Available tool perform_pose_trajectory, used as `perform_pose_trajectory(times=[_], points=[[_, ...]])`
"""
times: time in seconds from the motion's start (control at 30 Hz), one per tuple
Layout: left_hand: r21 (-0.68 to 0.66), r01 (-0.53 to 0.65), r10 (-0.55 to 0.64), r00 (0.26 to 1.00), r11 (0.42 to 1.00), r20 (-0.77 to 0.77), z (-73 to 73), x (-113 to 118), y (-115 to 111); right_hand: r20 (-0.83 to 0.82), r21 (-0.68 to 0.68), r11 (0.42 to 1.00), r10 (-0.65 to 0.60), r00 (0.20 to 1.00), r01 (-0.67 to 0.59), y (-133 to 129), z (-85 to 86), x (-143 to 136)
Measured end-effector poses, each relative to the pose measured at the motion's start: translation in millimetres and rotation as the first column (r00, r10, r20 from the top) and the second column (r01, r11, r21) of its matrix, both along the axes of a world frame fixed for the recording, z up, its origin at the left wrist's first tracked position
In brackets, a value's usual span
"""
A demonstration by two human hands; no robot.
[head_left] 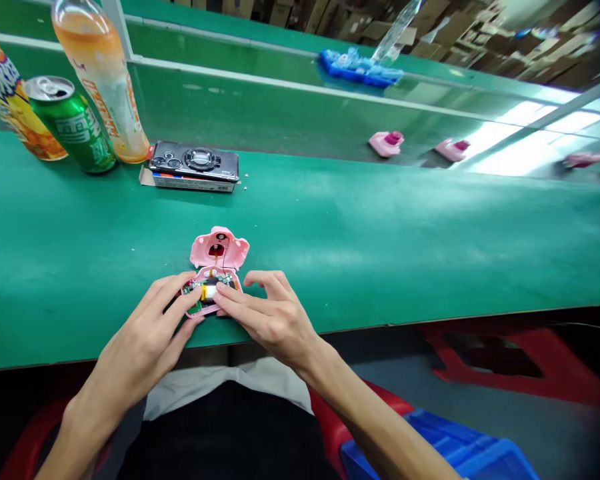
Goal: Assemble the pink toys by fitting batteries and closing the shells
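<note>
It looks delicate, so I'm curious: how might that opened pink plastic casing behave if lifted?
The pink plastic casing would probably flop where it opens, since thin wiring seems to bridge the gap. That wiring looks slender, so a tug might damage it. It's probably light, being small beside the left hand.

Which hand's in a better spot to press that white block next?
Probably the right hand: its fingertips are at the white block, while the left hand seems busy holding the left side of the pink casing.
</note>
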State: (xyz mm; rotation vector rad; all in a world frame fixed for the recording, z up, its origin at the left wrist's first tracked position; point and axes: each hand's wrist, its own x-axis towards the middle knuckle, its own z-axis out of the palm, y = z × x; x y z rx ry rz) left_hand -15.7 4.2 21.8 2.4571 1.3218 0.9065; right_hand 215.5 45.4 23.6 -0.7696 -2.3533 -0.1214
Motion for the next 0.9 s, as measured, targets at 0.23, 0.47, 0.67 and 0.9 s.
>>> perform_pose_trajectory(times=[0.23, 0.47, 0.67, 0.9], points=[[0.067, 0.010, -0.012, 1.000, 0.998, 0.029, -1.4, 1.4, -2.4, -0.019, 0.091, 0.995, -0.028, 0.999, 0.030, -11.6, -1.5, 2.5], [0.009, -0.032, 0.032, 0.998, 0.999, 0.047, -3.7, 3.4, -4.1, -0.143, -0.349, 0.895, -0.342, 0.929, 0.276, 57.3, 45.8, 7.8], [0.035, -0.074, 0.076, 0.995, 0.997, -0.063, 0.0, 7.0, -4.6, 0.627, -0.727, 0.461, 0.145, 0.766, 0.508, 148.6, 102.5, -67.6], [-0.022, -0.088, 0.089, 0.995, 0.996, 0.053, 0.2, 6.5, -4.8, 0.726, -0.682, 0.475, 0.354, 0.589, 0.555, 134.9, 108.5, -98.2]])
